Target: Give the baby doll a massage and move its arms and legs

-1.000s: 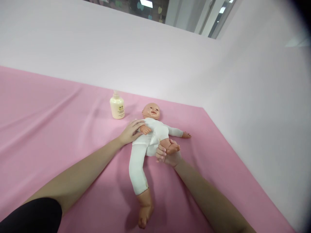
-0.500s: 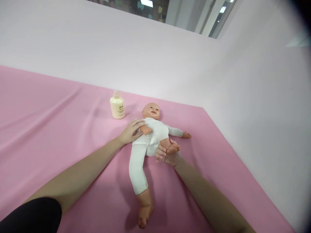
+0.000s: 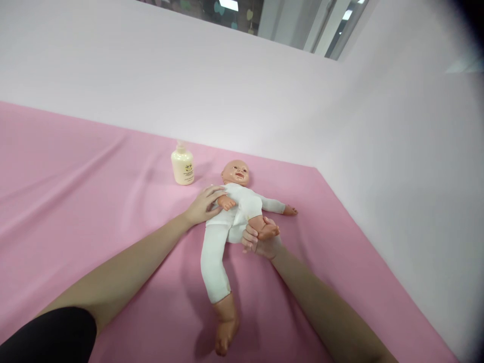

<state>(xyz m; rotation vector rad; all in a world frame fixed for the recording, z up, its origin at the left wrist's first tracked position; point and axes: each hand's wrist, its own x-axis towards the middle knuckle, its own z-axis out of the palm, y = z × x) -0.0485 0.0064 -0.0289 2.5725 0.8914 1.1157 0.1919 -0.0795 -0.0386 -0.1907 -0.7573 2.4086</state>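
A baby doll (image 3: 235,194) in a white cloth suit lies on its back, head toward the far wall. My left hand (image 3: 204,205) is at the doll's side, its fingers and thumb around the bent arm next to the small doll hand. With my right hand (image 3: 266,242) I grip the doll's raised foot (image 3: 267,231) at the ankle, fingers wrapped beneath it. That leg is folded up over the belly. The other leg (image 3: 215,262) stretches toward me, and one arm (image 3: 272,204) lies out to the right.
A cream-coloured pump bottle (image 3: 183,167) stands left of the doll's head. Everything rests on a pink, lightly creased sheet (image 3: 94,191). White walls (image 3: 227,91) rise behind and to the right, with a window (image 3: 287,22) at the top.
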